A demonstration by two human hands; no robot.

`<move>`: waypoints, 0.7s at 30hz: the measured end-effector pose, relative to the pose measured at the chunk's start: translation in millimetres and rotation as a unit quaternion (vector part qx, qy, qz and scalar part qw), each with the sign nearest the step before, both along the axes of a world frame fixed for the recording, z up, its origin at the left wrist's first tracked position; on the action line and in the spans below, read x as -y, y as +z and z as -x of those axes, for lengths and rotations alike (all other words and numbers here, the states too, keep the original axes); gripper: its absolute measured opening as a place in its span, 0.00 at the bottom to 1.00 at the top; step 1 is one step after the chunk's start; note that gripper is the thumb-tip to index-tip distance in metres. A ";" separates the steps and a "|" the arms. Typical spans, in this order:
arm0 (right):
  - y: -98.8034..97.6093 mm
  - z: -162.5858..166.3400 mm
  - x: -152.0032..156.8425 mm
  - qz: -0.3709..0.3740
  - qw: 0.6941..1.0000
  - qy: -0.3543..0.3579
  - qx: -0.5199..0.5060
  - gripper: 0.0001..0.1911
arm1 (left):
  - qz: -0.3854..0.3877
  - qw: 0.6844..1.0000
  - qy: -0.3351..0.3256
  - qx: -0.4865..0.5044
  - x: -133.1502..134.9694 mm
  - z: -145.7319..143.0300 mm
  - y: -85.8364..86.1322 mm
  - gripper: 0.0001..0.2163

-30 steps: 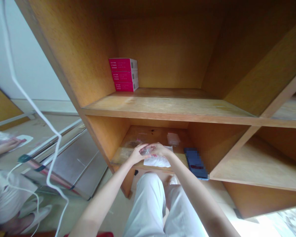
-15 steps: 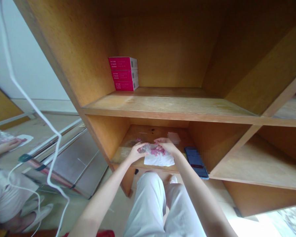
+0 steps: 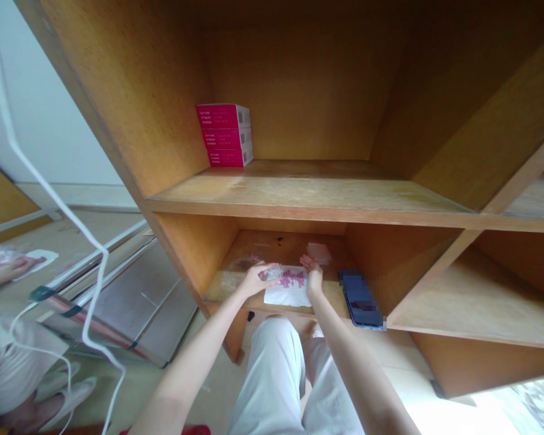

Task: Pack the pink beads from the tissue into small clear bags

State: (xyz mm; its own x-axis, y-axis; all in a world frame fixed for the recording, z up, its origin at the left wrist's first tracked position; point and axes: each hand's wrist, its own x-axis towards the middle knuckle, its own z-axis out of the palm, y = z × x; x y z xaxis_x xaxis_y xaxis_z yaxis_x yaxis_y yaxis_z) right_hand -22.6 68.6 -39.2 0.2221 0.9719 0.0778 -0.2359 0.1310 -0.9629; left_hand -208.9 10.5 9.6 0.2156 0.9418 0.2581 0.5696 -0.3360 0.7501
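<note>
On the low shelf, a white sheet [image 3: 283,296] carries a small heap of pink beads [image 3: 292,278]. My left hand [image 3: 255,280] curls round a clear plastic bag [image 3: 272,273] at the left of the heap, thumb toward the sheet. My right hand [image 3: 314,275] rests on edge at the sheet's right side, its fingers stretched out and holding nothing. Just beyond it lies a small pale clear packet [image 3: 319,252]. A few more pink beads [image 3: 254,257] lie behind my left hand, apparently in clear plastic.
A dark phone [image 3: 361,300] lies right of the sheet. Three pink boxes [image 3: 225,137] are stacked on the shelf above. At left, a white cable [image 3: 54,187] hangs before a metal-framed panel [image 3: 131,290]; beyond it another person's hand [image 3: 22,266] touches a white sheet.
My right hand has moved off the beads to the right edge of the sheet, its fingers straightening. The beads now lie spread more openly. My left hand stays at the bag.
</note>
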 end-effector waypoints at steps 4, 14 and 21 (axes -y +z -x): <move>-3.6 1.6 -2.4 0.002 1.000 -0.001 -0.021 0.26 | -0.003 1.000 -0.022 0.002 -1.0 -5.5 3.8 0.26; -16.3 3.3 -3.5 -0.027 0.994 -0.002 0.108 0.30 | -0.005 0.997 -0.056 -0.058 -22.2 -23.6 1.8 0.25; -11.7 6.2 -1.0 0.022 0.993 0.032 0.109 0.30 | -0.009 0.985 -0.085 -0.146 -39.8 -37.8 7.9 0.24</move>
